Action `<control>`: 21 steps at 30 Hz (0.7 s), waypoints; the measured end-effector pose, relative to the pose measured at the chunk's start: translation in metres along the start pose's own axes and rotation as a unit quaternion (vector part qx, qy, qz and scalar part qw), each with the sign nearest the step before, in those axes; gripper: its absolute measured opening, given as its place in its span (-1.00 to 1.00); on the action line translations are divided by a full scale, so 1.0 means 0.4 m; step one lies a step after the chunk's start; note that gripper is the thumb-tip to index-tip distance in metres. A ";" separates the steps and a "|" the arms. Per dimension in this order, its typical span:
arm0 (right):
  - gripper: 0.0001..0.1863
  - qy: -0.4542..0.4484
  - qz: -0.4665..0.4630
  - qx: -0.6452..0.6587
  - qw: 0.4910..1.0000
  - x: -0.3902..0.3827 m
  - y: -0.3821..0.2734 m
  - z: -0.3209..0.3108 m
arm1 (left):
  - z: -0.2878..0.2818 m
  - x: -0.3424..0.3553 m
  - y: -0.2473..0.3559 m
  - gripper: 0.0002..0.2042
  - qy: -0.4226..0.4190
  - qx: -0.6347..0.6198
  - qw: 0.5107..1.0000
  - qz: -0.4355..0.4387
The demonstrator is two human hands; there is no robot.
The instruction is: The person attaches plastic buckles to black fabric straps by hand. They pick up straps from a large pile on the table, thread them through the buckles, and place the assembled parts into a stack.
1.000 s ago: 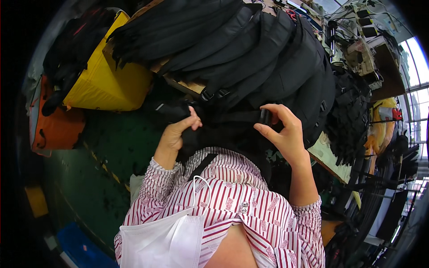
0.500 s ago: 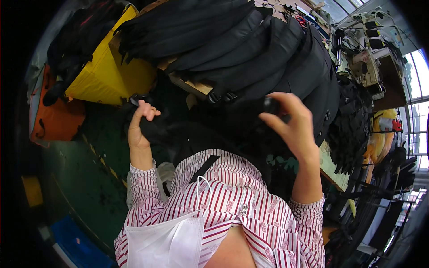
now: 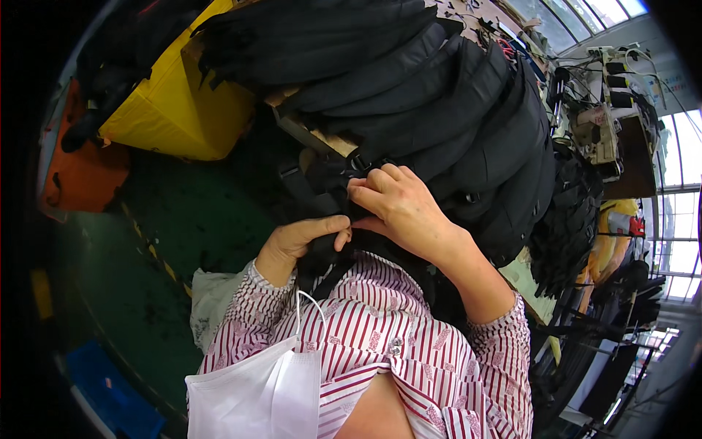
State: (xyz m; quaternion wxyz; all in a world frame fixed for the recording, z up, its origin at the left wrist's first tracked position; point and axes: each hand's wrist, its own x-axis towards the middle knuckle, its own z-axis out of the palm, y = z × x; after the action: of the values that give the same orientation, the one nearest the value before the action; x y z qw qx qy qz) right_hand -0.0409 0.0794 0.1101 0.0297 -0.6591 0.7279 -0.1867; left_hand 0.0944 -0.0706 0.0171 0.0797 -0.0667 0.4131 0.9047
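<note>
Close in front of my striped shirt, my two hands meet over dark webbing. My left hand is closed, thumb pressed over its fingers on a black strap. Just right of it and higher, my right hand is closed too, with fingers bent and pinching the same black strap. Its fingertips are partly hidden, and any small part between them cannot be made out. A black buckle shows on the webbing to the left of the strap. More black fabric lies below my hands, hard to separate from the dark surroundings.
A large heap of black padded fabric pieces covers the table ahead. Yellow and orange containers stand at the left, a blue one lower left. Another black pile hangs at the right, beside shelving and equipment.
My hands were wide apart; they have come together at the middle. The right hand, which had a small black piece between thumb and fingers, moved left; the left hand moved right and nearer to me.
</note>
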 end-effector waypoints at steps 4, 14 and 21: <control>-0.61 -0.005 0.023 -0.005 1.000 0.003 0.008 -0.015 | 0.021 0.011 -0.008 -0.81 0.098 0.019 0.995 -0.015; -0.73 -0.027 0.204 0.119 0.971 0.033 0.120 -0.061 | 0.009 0.017 -0.024 -0.76 0.181 -0.099 0.978 -0.013; -0.73 -0.039 0.227 0.287 0.930 0.047 0.060 0.006 | 0.015 0.035 -0.035 -0.81 0.196 -0.105 0.974 0.034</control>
State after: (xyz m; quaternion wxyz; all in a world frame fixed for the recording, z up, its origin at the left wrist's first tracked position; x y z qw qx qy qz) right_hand -0.0652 0.0619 0.1042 0.2873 -0.4460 0.7719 -0.3504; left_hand 0.0830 -0.0556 0.0079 -0.0408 -0.2372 0.3258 0.9143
